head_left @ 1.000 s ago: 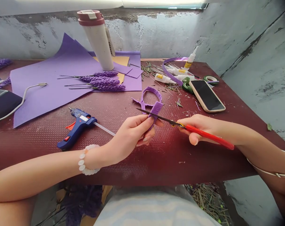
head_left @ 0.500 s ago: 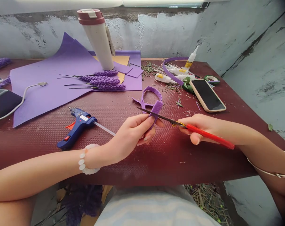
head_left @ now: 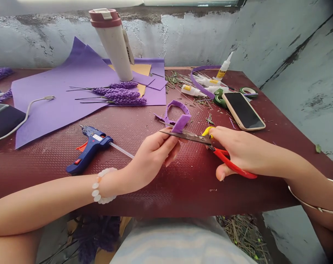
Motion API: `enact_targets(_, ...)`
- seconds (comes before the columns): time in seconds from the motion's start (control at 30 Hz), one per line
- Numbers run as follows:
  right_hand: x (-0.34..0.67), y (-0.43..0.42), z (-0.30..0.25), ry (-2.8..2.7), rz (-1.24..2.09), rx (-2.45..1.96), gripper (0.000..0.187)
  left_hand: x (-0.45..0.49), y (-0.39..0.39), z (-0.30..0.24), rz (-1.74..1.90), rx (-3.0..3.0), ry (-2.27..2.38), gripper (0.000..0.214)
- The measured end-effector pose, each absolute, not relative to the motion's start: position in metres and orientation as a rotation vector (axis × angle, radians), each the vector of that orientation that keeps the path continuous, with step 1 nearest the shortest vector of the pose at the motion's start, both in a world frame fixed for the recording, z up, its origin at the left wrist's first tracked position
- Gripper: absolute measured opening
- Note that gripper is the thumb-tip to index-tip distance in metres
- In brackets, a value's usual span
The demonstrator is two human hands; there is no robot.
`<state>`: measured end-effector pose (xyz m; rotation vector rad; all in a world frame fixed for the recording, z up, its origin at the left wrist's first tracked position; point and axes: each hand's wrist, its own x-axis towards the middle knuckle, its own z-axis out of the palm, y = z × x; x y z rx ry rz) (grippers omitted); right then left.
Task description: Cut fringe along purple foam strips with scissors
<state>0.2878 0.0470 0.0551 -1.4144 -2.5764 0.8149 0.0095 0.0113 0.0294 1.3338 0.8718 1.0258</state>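
Observation:
My left hand [head_left: 154, 154] pinches a purple foam strip [head_left: 181, 124], whose end sticks up above the fingertips. Scissors [head_left: 192, 136] with red and yellow handles are in my right hand [head_left: 235, 150]. Their blades lie across the strip, close to my left fingertips, with part of the strip between them. Just beyond, a curled, fringed purple strip [head_left: 180, 105] rests on the table. To the left of my left hand lies a blue glue gun [head_left: 93, 146] with a clear glue stick in its back.
Purple foam sheets [head_left: 53, 95] lie at the back left, bearing purple flower stems [head_left: 122, 96] and a white tumbler [head_left: 113, 51]. Glue bottles [head_left: 192, 90], green tape [head_left: 219, 99] and a phone [head_left: 245, 111] are at the right. Clippings lie around the bottles.
The scissors' handles have spread and the blades have parted around the strip. My right hand has turned with them. The strip's raised end now stands at a different tilt in my left hand.

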Motion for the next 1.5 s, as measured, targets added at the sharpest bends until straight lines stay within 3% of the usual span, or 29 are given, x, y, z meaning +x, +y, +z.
enact_targets(0.2,0.286,0.045,0.049,-2.560,0.724,-1.464,0.086,0.009,0.010,0.031,0.999,1.417,0.919,0.050)
enact_targets(0.5,0.287,0.044,0.047,-2.523,0.736,-1.443,0.083,0.010,0.011,0.029,1.024,1.386,0.897,0.040)
enact_targets(0.87,0.296,0.045,0.034,-2.455,0.838,-1.363,0.080,0.010,0.012,0.028,0.950,1.335,0.914,0.054)
enact_targets(1.03,0.293,0.037,0.049,-2.387,0.975,-1.443,0.071,0.010,0.012,0.030,0.941,1.295,0.864,0.058)
enact_targets(1.2,0.297,0.039,0.054,-2.383,1.166,-1.457,0.044,0.010,0.012,0.028,0.926,1.265,0.828,0.055)
enact_targets(1.33,0.305,0.047,0.052,-2.424,1.426,-1.356,0.048,0.010,0.009,0.025,0.939,1.201,0.771,0.047)
enact_targets(1.5,0.314,0.054,0.051,-2.434,1.585,-1.282,0.048,0.008,0.005,0.027,0.895,1.146,0.741,0.051)
